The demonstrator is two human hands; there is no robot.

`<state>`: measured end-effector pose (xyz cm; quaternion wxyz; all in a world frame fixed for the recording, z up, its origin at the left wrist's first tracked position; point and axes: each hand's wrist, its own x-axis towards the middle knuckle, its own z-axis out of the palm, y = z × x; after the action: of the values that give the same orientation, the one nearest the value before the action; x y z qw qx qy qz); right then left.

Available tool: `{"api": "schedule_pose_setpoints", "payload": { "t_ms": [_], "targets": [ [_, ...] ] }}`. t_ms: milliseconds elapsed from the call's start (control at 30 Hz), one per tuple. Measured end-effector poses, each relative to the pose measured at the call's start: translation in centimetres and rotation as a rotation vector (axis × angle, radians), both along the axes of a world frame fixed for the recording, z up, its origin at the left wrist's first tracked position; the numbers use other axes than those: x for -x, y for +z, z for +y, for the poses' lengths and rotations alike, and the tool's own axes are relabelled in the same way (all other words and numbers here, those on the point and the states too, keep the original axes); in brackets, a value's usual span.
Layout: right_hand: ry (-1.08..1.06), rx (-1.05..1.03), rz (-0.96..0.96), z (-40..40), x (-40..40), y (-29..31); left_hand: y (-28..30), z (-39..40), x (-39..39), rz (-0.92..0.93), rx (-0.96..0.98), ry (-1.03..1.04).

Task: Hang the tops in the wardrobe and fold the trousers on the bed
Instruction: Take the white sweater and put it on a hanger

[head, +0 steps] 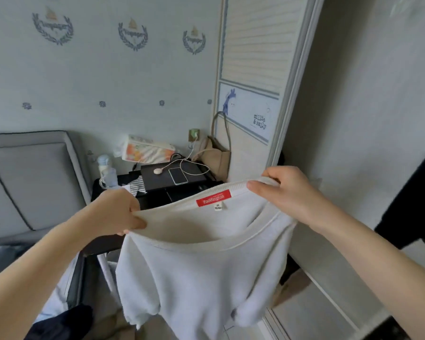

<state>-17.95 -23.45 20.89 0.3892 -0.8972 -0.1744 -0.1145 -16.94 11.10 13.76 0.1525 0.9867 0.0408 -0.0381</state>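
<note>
Hands, left (119,212) and right (284,190), pinching sweatshirt (196,273) collar stretched between; no hanger visible — risks overstretching the neckline, maybe slipping.

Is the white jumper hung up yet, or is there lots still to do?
Not yet. Nothing looks finished. The left hand and right hand hold the white jumper by its collar, no hanger in sight. It still must go in the wardrobe. Dark clothing waits below.
</note>
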Motion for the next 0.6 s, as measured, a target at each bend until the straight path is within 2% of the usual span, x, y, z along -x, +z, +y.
{"api": "schedule_pose_setpoints", "payload": {
  "t_ms": [100,200,267,400,600],
  "targets": [
    [-0.086,-0.031,-0.024,-4.8,1.1,0.7,1.3,-5.9,-0.3,0.151,0.756,0.089],
    [-0.169,-0.093,-0.012,-9.8,2.3,0.6,1.7,-12.3,-1.0,0.244,1.222,0.112],
    [-0.233,-0.111,-0.019,-13.0,3.0,0.5,1.9,-16.1,-1.4,0.384,1.439,0.117],
    [-0.373,-0.134,0.007,-18.3,4.2,-0.2,2.6,-22.3,-2.7,0.552,1.622,0.047],
    [-0.597,-0.301,0.083,-24.9,4.8,-2.1,4.6,-30.2,-5.0,0.798,1.574,-0.327]
  ]
}}
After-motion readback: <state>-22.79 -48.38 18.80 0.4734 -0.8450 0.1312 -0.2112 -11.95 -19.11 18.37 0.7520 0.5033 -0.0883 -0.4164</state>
